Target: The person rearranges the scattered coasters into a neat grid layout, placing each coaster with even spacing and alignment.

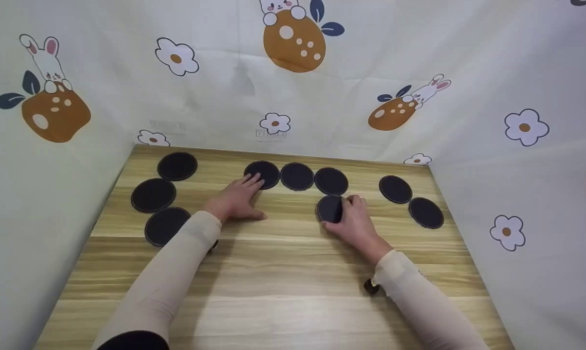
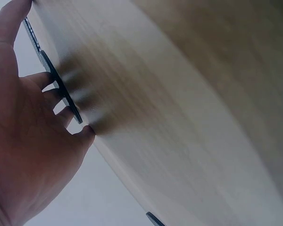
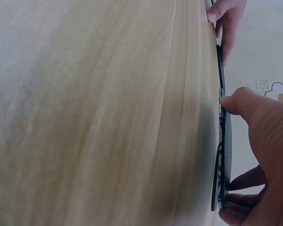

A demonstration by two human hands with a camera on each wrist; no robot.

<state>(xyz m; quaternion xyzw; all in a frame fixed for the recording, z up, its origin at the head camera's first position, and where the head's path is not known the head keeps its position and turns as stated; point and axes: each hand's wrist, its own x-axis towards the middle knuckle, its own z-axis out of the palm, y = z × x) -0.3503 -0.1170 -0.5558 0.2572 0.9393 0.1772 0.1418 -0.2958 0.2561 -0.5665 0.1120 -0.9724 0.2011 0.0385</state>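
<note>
My right hand (image 1: 356,223) grips a black round coaster (image 1: 329,210) by its edges, thumb on the near side and fingers on the far side. In the right wrist view that coaster (image 3: 228,141) appears edge-on between thumb and fingers; whether it lies flat on the wood or slightly above is hard to tell. Fingers spread, my left hand (image 1: 237,198) rests its fingertips on the leftmost coaster (image 1: 266,171) of the back row, its thumb on the tabletop. Beside that one lie a middle coaster (image 1: 297,176) and a right-hand coaster (image 1: 331,181), nearly touching.
Three more coasters (image 1: 153,195) lie at the table's left, one partly behind the left sleeve (image 1: 176,262). Two others (image 1: 395,189) sit at the right edge. Patterned cloth (image 1: 215,97) encloses the back and sides of the wooden table (image 1: 273,291).
</note>
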